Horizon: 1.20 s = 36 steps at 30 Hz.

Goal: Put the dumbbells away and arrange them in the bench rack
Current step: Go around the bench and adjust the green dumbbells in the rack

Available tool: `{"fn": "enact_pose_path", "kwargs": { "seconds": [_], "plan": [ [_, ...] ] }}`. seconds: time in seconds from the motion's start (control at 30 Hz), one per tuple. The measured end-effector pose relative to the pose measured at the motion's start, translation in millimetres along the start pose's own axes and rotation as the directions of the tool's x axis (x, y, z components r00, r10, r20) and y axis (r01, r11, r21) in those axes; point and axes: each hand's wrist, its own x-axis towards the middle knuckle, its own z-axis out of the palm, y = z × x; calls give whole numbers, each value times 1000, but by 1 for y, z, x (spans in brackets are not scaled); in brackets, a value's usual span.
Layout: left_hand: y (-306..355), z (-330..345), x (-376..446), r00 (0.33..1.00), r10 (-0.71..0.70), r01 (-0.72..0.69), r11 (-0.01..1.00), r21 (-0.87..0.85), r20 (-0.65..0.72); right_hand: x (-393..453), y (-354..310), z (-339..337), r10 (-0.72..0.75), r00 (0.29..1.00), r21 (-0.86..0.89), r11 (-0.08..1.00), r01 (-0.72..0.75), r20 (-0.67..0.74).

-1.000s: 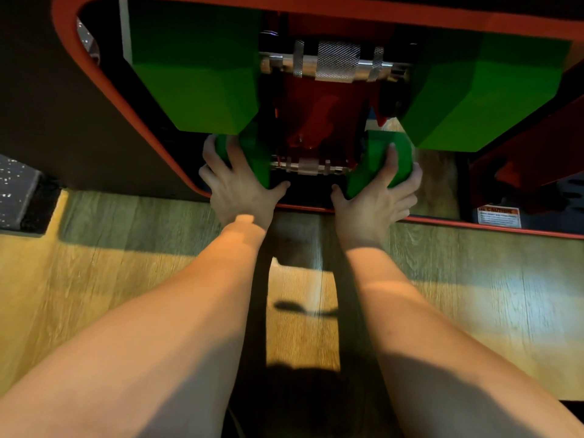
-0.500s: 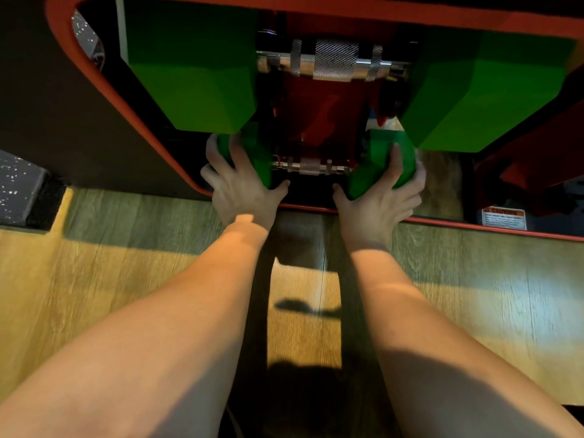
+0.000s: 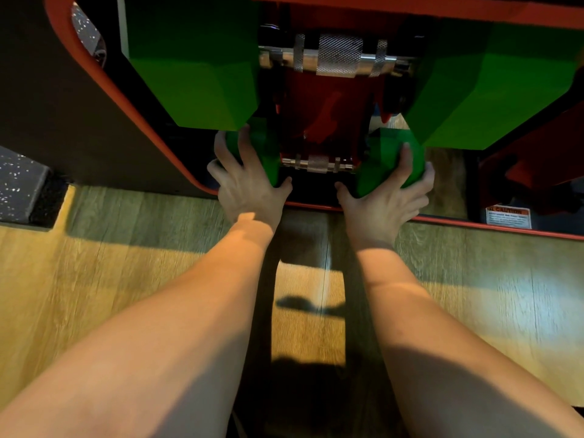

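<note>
The left hand (image 3: pixel 248 181) lies with fingers spread over the left green head of the small dumbbell (image 3: pixel 319 163), palm pressed against it, thumb pointing toward the metal handle. That dumbbell sits low in the bench rack (image 3: pixel 104 86), just inside its orange rim, between the two hands. The right hand (image 3: pixel 387 197) grasps the right green head the same way, fingers wrapped over its top and side. Above and beyond both hands a large dumbbell (image 3: pixel 339 55) with big green heads rests higher in the rack, its knurled bar showing between them. Right of the right hand a caution sticker (image 3: pixel 508 216) sits on the frame; under the forearms is a wooden floor (image 3: pixel 126 279)
</note>
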Motion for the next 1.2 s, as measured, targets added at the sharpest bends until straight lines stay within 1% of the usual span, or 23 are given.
{"fn": "enact_pose_path", "kwargs": {
  "seconds": [0.17,1.2],
  "plan": [
    [3,0,0,1000,-2,2,1000,-15,0,1,2,0,11,1000,13,1000,-11,-2],
    [1,-1,4,1000,-2,2,1000,-29,3,2,-3,0,49,999,-55,997,-48,11]
  ]
}}
